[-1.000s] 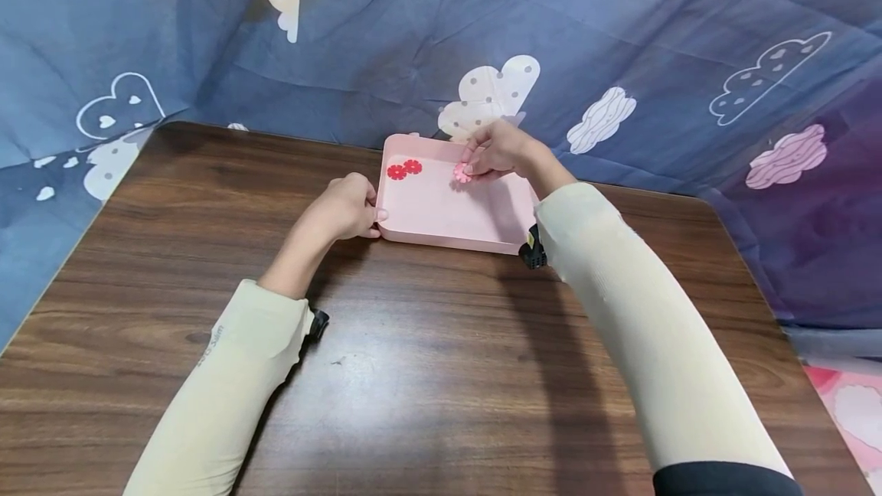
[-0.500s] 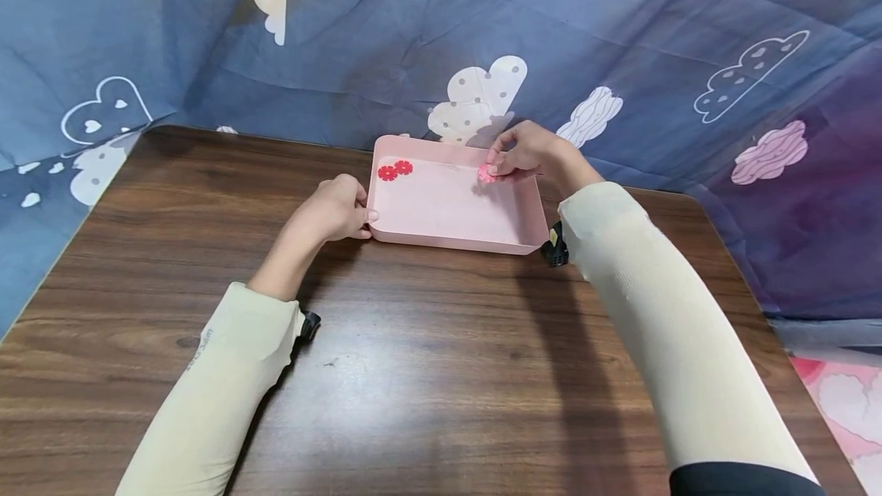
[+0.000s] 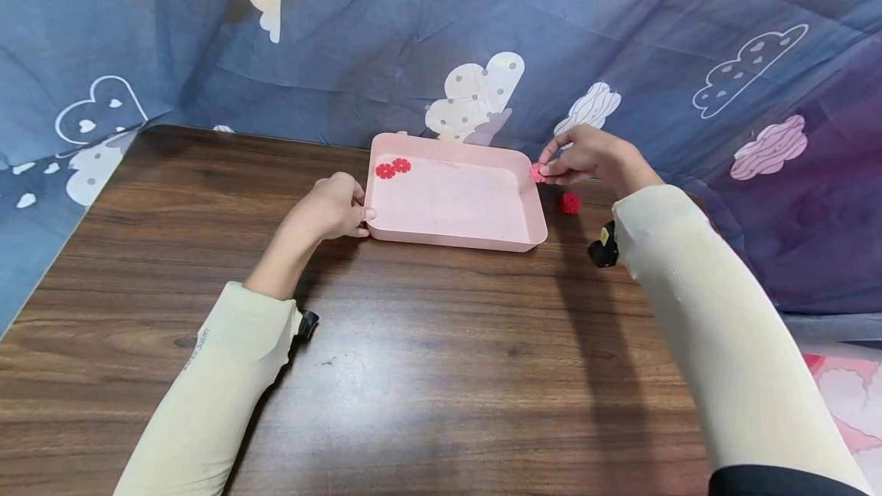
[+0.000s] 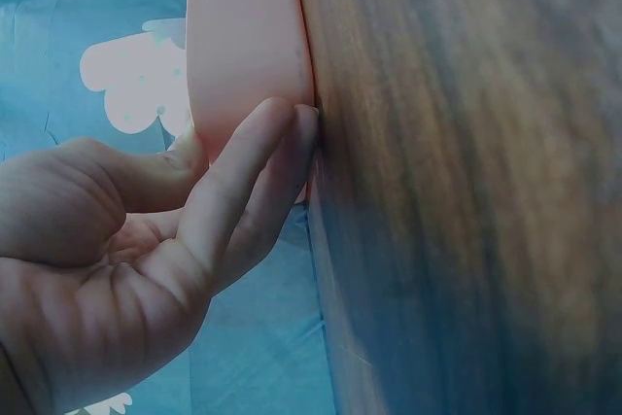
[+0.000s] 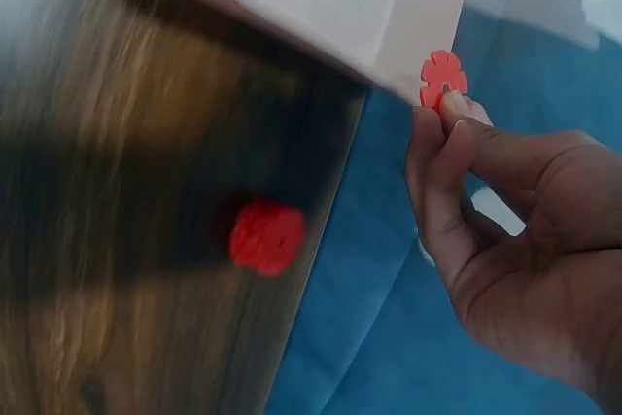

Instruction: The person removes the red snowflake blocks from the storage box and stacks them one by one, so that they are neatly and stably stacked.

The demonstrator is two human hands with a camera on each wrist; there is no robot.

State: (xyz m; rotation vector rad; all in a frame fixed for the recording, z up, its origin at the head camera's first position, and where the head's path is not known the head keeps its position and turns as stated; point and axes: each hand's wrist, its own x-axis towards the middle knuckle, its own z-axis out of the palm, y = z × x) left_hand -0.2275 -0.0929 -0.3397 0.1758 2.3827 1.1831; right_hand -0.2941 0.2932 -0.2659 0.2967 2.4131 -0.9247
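Observation:
A shallow pink tray lies on the table near the curtain. Two red flower-shaped plastic discs sit side by side in its back left corner. At the tray's left front, my left hand grips the wall, thumb at the rim and fingers against the outside. Over the tray's right back edge, my right hand pinches a pinkish-red flower-shaped disc between thumb and fingers. A stack of red flower-shaped discs stands on the table right of the tray, below the right hand.
The brown wood-grain table stretches in front of the tray. Behind it hangs a blue curtain with cloud prints, close to the table's back edge. A black wrist camera sits on the right wrist.
The right hand has moved right with the pinched disc, from over the tray's middle to its right edge. The red stack has come into view. The left hand stays on the tray.

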